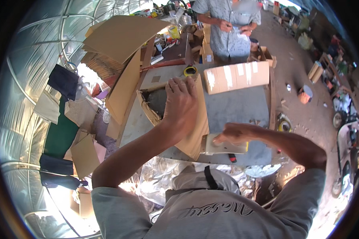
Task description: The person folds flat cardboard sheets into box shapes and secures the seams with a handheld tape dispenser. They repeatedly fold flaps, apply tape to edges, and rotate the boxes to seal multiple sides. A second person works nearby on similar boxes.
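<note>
An opened brown cardboard box (197, 137) lies tilted on the grey tabletop, its dark inside showing through a rough-edged opening. My left hand (181, 99) rests on it, fingers stretched forward and lying flat near its far end. To the right, my right hand (233, 133) is closed over a pale flat rectangular piece (227, 147) that touches the box's near right corner. What the right fingers hold, if anything, is hidden. A small red and black object (232, 157) lies just below that piece. Beyond the box sits a yellow and black tape roll (190, 71).
Another cardboard box (236, 77) with torn white strips stands at the table's (239, 107) far right. Large cardboard sheets (123, 38) lean at the left. A person (231, 30) stands across the table. Crumpled clear plastic (151, 181) lies below the near edge.
</note>
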Demonstrator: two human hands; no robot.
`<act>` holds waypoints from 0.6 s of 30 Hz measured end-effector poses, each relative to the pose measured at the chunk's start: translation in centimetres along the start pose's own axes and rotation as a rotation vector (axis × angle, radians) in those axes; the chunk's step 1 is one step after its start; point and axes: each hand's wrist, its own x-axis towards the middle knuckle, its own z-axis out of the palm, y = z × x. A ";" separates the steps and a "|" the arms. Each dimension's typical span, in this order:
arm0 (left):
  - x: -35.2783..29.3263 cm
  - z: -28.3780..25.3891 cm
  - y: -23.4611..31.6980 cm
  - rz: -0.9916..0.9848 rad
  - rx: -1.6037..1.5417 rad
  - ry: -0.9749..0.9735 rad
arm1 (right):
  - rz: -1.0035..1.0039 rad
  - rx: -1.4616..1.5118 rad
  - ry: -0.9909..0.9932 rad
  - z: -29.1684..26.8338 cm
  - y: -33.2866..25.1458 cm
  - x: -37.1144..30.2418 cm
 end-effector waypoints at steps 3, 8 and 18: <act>-0.1 -0.7 -2.6 0.041 -0.375 -0.016 | 0.247 0.151 0.255 -0.2 2.6 -1.1; 0.7 -0.7 -5.6 0.133 -0.605 -0.062 | 0.165 0.627 0.447 0.7 9.6 -1.2; -3.4 -1.0 -11.7 0.682 -1.049 -0.136 | -0.281 0.836 0.741 -1.3 5.7 -3.9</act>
